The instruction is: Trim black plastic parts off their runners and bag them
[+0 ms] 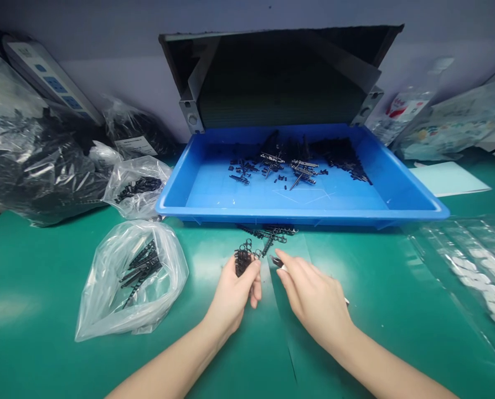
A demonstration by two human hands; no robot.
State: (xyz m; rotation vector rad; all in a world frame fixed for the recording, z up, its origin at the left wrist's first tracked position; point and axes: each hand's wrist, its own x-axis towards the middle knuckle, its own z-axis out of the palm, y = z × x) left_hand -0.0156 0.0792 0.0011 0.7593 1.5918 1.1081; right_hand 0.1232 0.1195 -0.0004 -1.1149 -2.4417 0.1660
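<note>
My left hand (235, 288) is closed around a bunch of black plastic parts (243, 260), some with small round loops at their ends. To its right, my right hand (318, 293) grips a slim tool (277, 261). Its dark front end pokes out past the thumb and finger, and a pale end shows behind the hand; the kind of tool is hard to tell. Just beyond both hands, more black looped plastic strips (272, 233) lie on the green table in front of the blue tray (305, 213).
Small black pieces (301, 172) lie inside the tray, below a dark conveyor opening (280, 83). An open plastic bag (98, 299) with black strips stands at left, with fuller bags (56, 160) behind. Clear blister trays (480, 277) with white discs, pale paper (450, 178) and a bottle (409, 102) are at right.
</note>
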